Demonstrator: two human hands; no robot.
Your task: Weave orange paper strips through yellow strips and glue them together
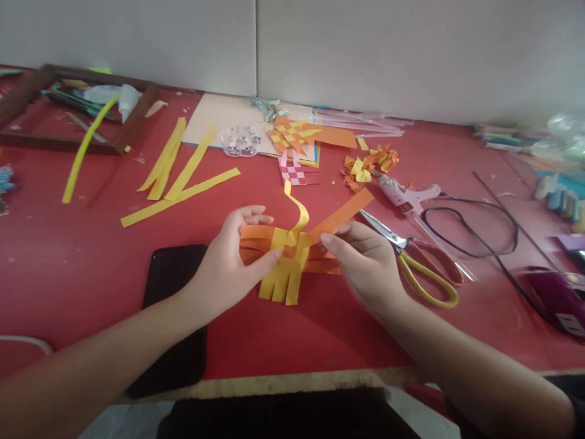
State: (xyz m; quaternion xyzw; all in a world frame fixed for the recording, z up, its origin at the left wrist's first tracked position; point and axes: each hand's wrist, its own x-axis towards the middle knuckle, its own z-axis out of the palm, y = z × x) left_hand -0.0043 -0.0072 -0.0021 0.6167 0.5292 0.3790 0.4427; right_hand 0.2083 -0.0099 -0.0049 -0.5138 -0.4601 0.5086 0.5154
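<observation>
A piece of woven paper strips (280, 277), yellow running lengthwise and orange crosswise, is held up between my hands. My left hand (233, 262) grips its left side, thumb on the front over the yellow strips and fingers behind. My right hand (365, 262) pinches an orange paper strip (345, 210) between thumb and fingers at the weave's right side; that strip slants up to the right. One yellow strip (299, 213) curls upward from the top of the weave. Loose ends of other orange strips stick out on both sides.
Scissors (411, 256) lie by my right hand, with a glue gun (406, 195) and cord behind. A black phone (176, 317) is under my left forearm. Yellow strips (178, 177), paper scraps (370, 164), a pink woven piece (295, 174) and a wooden frame (123, 137) lie farther back.
</observation>
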